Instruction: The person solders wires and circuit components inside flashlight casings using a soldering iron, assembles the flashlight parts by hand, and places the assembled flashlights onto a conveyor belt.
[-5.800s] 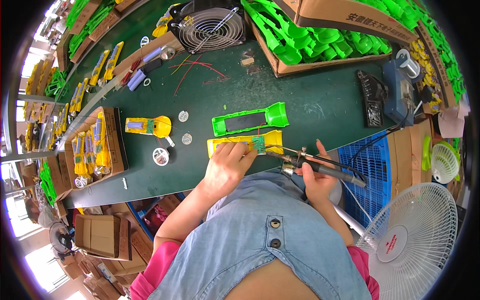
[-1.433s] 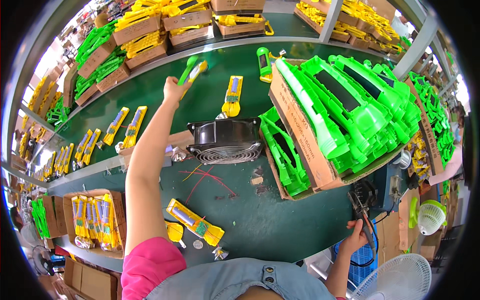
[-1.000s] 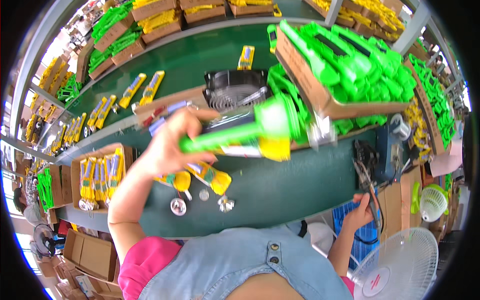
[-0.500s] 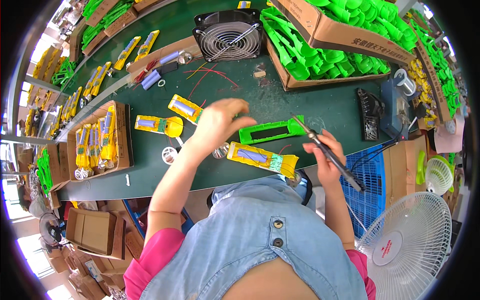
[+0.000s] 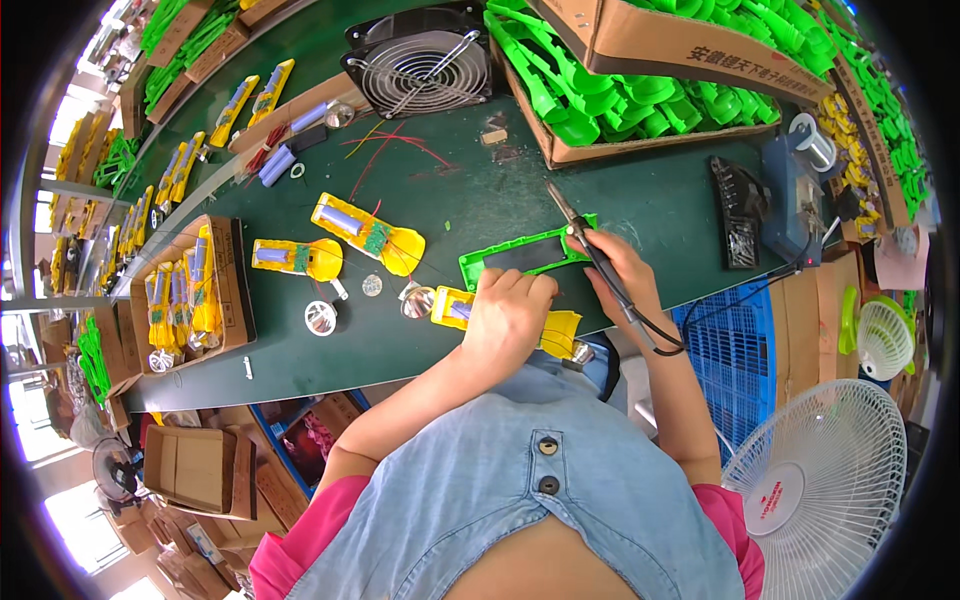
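Observation:
My right hand (image 5: 630,265) holds a black soldering iron (image 5: 612,280) like a pen, its metal tip pointing up and left over the bench. My left hand (image 5: 512,318) is closed over the middle of a yellow plastic housing half (image 5: 562,332) at the near bench edge; the thumb and fingertips are hidden. A battery end shows at the housing's left. Just behind lies a long green plastic frame (image 5: 475,268), partly covered by both hands. To the left are two more yellow housings (image 5: 402,250) with purple batteries and green circuit boards, and round reflectors (image 5: 417,301).
A carton (image 5: 240,290) of filled yellow housings stands left. At the back are a black metal fan (image 5: 420,75) and cartons of green shells (image 5: 640,105). A blue soldering station (image 5: 790,190) with a solder spool (image 5: 815,142) stands right. A white fan (image 5: 820,480) is at lower right.
My left hand has come down and right, from above the bench onto the near yellow housing. The soldering iron has shifted left and its tip is higher. The whole view has shifted slightly.

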`<state>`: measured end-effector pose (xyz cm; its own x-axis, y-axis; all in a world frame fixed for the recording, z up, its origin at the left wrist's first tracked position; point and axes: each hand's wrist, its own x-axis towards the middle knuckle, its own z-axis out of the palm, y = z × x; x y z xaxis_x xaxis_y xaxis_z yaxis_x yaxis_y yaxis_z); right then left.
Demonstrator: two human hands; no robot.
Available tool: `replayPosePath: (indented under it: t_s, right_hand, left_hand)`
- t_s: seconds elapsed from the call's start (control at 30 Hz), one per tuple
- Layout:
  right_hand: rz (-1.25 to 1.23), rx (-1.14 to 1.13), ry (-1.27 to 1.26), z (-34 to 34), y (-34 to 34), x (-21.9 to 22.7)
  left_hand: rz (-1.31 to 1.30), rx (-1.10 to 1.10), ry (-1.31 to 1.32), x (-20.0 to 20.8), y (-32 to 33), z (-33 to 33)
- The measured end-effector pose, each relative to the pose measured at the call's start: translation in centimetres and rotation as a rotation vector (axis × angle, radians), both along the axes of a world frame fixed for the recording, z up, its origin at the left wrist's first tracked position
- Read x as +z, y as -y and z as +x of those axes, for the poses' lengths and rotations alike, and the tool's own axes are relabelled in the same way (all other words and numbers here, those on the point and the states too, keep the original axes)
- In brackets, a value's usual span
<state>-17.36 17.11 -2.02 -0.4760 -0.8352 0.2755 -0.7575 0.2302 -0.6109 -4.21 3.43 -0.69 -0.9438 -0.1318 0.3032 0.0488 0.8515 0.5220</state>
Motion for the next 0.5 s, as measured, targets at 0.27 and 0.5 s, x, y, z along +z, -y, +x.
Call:
replayPosePath:
  t_s: [0.27,0.5]
  right_hand:
    - [-0.223,-0.058,0.325,2.4,-1.0,-1.8]
    - [0.011,-0.064,0.347,4.7,-2.5,-1.2]
  left_hand:
    - [0.264,-0.03,-0.109,-0.2,-0.4,0.1]
    - [-0.015,0.066,-0.004,-0.6,0.8,0.0]
